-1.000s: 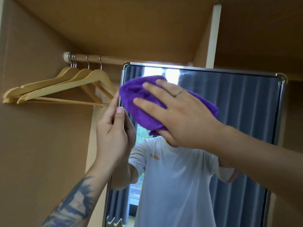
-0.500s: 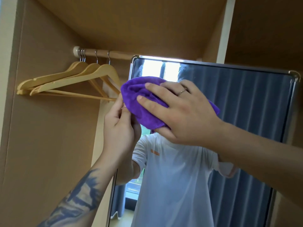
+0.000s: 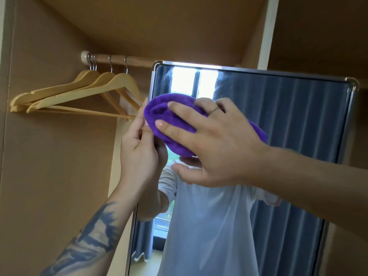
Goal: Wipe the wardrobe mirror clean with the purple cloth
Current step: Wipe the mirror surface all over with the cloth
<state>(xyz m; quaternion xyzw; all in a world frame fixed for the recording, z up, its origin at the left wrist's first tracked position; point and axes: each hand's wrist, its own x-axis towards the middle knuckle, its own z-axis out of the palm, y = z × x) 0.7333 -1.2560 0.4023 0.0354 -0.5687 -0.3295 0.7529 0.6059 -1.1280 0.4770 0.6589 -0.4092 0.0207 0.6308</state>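
Note:
The wardrobe mirror (image 3: 288,120) has a thin silver frame and stands tilted inside the wooden wardrobe. My right hand (image 3: 211,144) lies flat on the bunched purple cloth (image 3: 159,114) and presses it against the glass near the upper left corner. My left hand (image 3: 139,154) grips the mirror's left edge just beside the cloth, fingers wrapped round the frame. Faint smears show on the glass above the cloth. The mirror reflects a person in a white T-shirt, blue curtains and a bright window.
A wooden rail (image 3: 119,59) runs behind the mirror's top, with several wooden hangers (image 3: 79,92) hanging at the left, close to my left hand. Wardrobe side panel (image 3: 49,166) on the left, a white partition (image 3: 266,30) at upper right.
My right hand and the cloth have slid slightly down and left along the glass. The view has shifted, so the mirror sits further right and lower. My left hand keeps its hold on the edge.

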